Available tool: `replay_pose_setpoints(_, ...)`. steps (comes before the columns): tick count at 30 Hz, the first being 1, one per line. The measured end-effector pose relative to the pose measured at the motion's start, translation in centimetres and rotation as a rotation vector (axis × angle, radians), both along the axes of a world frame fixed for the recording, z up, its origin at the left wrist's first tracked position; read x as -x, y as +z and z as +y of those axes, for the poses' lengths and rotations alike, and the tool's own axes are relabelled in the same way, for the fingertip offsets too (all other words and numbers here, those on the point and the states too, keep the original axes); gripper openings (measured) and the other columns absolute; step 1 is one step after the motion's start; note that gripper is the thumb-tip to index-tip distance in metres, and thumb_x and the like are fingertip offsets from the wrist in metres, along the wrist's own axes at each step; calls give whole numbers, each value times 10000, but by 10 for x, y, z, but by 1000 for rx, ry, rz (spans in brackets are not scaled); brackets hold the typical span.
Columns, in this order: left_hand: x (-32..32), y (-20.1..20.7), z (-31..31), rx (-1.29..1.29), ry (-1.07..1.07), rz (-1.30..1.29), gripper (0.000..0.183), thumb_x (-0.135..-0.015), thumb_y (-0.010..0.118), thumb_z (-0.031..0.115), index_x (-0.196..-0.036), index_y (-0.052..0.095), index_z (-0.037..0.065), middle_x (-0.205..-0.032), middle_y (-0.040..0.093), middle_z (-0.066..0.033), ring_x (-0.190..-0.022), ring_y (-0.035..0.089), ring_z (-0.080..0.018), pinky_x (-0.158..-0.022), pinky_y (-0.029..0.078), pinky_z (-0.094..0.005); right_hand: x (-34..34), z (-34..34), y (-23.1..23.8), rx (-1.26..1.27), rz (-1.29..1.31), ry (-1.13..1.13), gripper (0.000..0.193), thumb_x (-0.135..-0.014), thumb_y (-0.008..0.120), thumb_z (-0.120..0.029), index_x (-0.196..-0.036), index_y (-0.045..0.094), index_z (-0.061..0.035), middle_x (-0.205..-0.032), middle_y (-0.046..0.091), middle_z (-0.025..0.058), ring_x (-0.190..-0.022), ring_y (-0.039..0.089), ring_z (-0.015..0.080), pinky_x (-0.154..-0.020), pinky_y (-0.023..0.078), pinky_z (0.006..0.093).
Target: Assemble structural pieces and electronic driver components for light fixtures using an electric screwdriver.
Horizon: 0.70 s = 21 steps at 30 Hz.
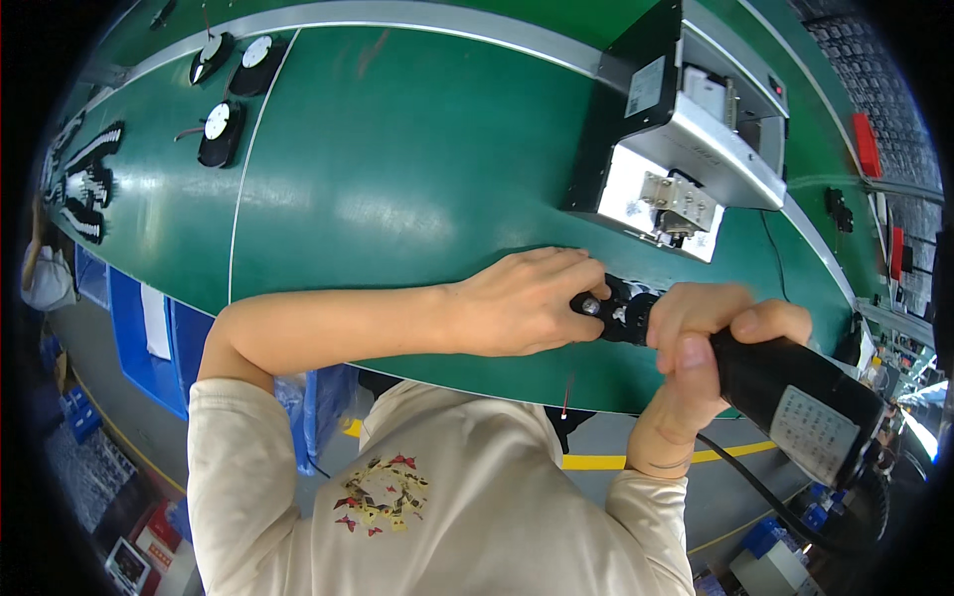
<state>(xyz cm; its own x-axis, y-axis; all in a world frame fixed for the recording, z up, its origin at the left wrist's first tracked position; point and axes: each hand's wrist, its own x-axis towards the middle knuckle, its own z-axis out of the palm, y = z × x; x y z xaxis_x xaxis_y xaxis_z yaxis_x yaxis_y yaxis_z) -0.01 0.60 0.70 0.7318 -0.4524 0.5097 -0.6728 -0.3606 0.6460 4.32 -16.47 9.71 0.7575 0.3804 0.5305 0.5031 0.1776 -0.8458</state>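
My right hand (696,333) grips a black electric screwdriver (795,402) with a pale label; its body slants down to the right and a cable trails from its rear end. The tool's front end points left, toward a small black part (614,310) with shiny spots on the green tabletop. Around the left side of that part, the fingers of my left hand (537,303) are bent, holding it down. Whether the bit touches the part is hidden by my hands.
Beyond my hands stands a silver and black boxy machine (686,139) with a metal block on its front. Three black parts with white discs (221,134) lie far left, near a cluster of black-and-white pieces (89,184). Blue bins (149,343) stand below the table's left edge.
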Motion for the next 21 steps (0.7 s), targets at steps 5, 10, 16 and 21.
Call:
replay_pose_setpoints(5,-2,-1,-1,-4,5,-63,109,-742,687,157,-834,691,98,-1044,557,-117,-985,587,-309,-865,525,-404,-16,-2,21,-180,25,140,486,-856,566,-23,-1308,404,-105,-675,459,22,-458,433,117,-478,421,305)
replay_pose_setpoints(10,-2,-3,-1,-32,-3,-58,82,-758,689,153,-810,659,96,-1065,546,-124,-990,584,-313,-877,529,-414,-50,1,40,-265,-20,7,476,-862,510,-61,-1332,448,-115,-702,433,12,-515,388,99,-545,382,290)
replay_pose_setpoints(16,-2,-3,-1,-39,-20,-58,67,-762,685,144,-809,658,104,-1060,539,-120,-990,585,-304,-854,535,-403,-65,6,37,-86,-35,-75,421,-830,495,-38,-1248,510,-87,-702,437,19,-509,379,104,-545,393,310)
replay_pose_setpoints(21,-2,-1,2,-72,-37,-6,152,-752,721,151,-895,681,123,-1115,560,-120,-1054,599,-340,-906,542,-415,-53,4,34,-161,-8,72,434,-838,521,-48,-1267,472,-83,-674,419,14,-493,393,100,-508,388,298)
